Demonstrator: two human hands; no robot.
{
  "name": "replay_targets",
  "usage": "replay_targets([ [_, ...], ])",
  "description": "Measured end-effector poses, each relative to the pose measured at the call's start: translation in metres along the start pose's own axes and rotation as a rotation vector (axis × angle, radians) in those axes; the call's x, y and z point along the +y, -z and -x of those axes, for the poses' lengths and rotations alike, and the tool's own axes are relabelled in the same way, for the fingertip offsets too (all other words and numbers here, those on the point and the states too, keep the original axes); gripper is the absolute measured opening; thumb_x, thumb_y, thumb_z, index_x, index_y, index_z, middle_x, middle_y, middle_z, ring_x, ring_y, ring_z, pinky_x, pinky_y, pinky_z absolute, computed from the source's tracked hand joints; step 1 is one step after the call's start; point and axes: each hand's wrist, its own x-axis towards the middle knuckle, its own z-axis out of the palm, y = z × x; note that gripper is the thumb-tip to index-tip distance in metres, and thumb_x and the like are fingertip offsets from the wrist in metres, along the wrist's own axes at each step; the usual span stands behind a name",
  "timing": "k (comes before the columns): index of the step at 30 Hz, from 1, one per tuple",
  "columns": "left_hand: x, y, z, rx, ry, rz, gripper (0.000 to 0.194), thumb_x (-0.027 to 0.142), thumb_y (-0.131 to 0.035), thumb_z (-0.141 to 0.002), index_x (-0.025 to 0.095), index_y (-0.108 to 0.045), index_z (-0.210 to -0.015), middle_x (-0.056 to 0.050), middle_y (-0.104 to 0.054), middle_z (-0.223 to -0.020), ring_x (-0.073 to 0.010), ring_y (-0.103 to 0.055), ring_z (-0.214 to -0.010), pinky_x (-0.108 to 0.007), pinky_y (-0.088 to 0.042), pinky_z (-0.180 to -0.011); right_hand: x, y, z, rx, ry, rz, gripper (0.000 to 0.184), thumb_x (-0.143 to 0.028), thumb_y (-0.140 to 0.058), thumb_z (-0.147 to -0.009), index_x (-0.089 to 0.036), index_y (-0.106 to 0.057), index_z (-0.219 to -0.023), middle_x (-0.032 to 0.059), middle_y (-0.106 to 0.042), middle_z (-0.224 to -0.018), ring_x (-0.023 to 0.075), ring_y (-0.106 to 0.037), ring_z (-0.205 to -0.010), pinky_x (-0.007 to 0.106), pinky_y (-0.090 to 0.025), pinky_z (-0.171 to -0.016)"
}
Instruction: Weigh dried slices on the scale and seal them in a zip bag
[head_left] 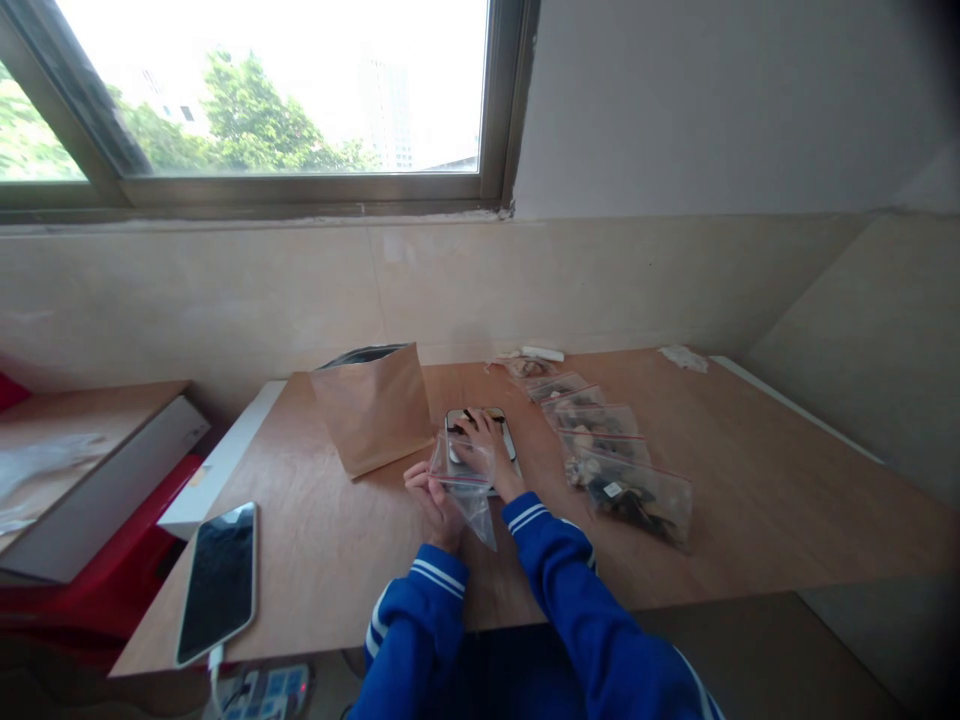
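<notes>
head view, bottom centre: two blue sleeves w/ white cuff stripes come up from the lower edge. left hand (pixel 433 503) is pinched shut on the edge of a clear zip bag (pixel 466 482), which hangs open just left of centre w/ its lower corner drooping toward the sleeves. right hand (pixel 487 445) lies w/ fingers spread, half inside the bag mouth and over a small scale (pixel 481 437) w/ dark bits on its plate; can't tell if it grips anything. lower left of frame, a phone (pixel 219 580) lies screen up nr the table (pixel 750 500) edge, cable trailing off. right of centre, a row of filled zip bags (pixel 615 460) w/ red seals runs diagonally up toward the wall. just left of the scale a brown paper bag (pixel 375 408) stands upright. far edge, upper centre: a white stick-like item (pixel 541 353), and crumpled white scrap (pixel 682 357) further right. window (pixel 262 100) fills the upper left.
</notes>
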Motion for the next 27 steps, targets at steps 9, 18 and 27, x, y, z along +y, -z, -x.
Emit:
replay_targets([
  [9,0.002,0.002,-0.002,-0.050,0.030,-0.076,0.025,0.041,-0.037,-0.096,0.021,-0.045,-0.085,-0.005,-0.050,-0.094,-0.0194,-0.053,-0.089,-0.037,-0.043,-0.082,0.017,0.019,-0.005,-0.045,0.101,-0.051,0.030,-0.034,-0.057,-0.093,-0.022,-0.062,-0.120,0.0099,-0.061,-0.119,0.0259,-0.051,-0.108,0.040,-0.042,-0.095],
  [18,0.006,0.002,-0.004,-0.040,0.051,-0.084,0.024,0.039,-0.037,-0.096,0.021,-0.046,-0.083,-0.005,-0.050,-0.093,-0.0199,-0.052,-0.089,-0.038,-0.042,-0.082,0.015,0.021,-0.008,0.130,0.020,-0.316,0.018,-0.028,-0.052,-0.094,-0.020,-0.065,-0.103,0.0097,-0.067,-0.102,0.0266,-0.057,-0.100,0.043,-0.046,-0.090],
  [27,0.004,0.003,-0.003,-0.067,0.120,-0.085,0.029,0.046,-0.038,-0.095,0.021,-0.046,-0.084,-0.005,-0.051,-0.092,-0.0205,-0.052,-0.090,-0.039,-0.042,-0.083,-0.038,0.105,-0.001,0.215,-0.056,-0.794,0.035,-0.050,-0.048,-0.095,-0.019,-0.059,-0.108,0.0068,-0.067,-0.100,0.0193,-0.064,-0.090,0.029,-0.049,-0.078],
])
